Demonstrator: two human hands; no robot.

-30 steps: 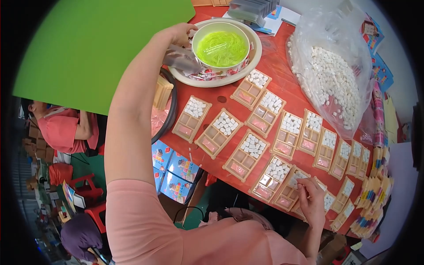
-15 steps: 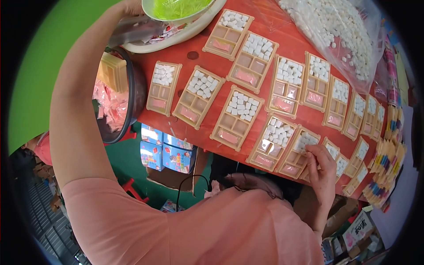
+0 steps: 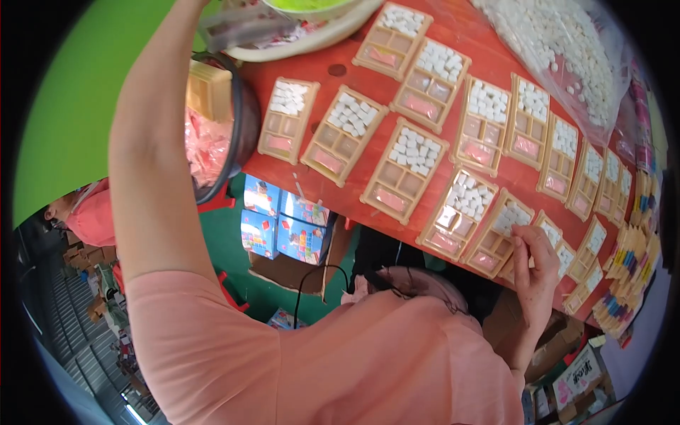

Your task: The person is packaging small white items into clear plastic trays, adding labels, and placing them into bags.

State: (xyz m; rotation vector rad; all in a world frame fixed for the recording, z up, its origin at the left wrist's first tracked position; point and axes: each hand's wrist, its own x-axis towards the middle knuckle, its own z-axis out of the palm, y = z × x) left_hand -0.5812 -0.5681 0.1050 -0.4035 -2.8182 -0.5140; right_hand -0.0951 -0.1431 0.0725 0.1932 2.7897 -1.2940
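My right hand [image 3: 538,258] hovers at the upper part of a beige compartment tray [image 3: 479,242]. Its thumb and fingers are drawn together in a pinch; anything between the tips is too small to make out. Small white blocks [image 3: 508,214] fill that tray's top section, and a pink packet [image 3: 485,261] lies at its lower end. To its left sits a similar tray [image 3: 448,221] with white blocks and a pink packet. My left arm [image 3: 157,134] reaches past the top edge, so my left hand is out of sight.
Several like trays [image 3: 391,173] cover the red table [image 3: 333,191]. A large clear bag [image 3: 567,57] of white blocks lies far right, near bundled sticks [image 3: 630,248]. Left are a dark tub [image 3: 237,134] of pink packets, a white basin [image 3: 347,32] and a green-filled bowl [image 3: 312,4]. Blue boxes [image 3: 301,237] stand below.
The view has shifted, so the scene sits further right. My left hand, partly visible by the bowl before, has left the picture at the top. My right hand stays at the same tray.
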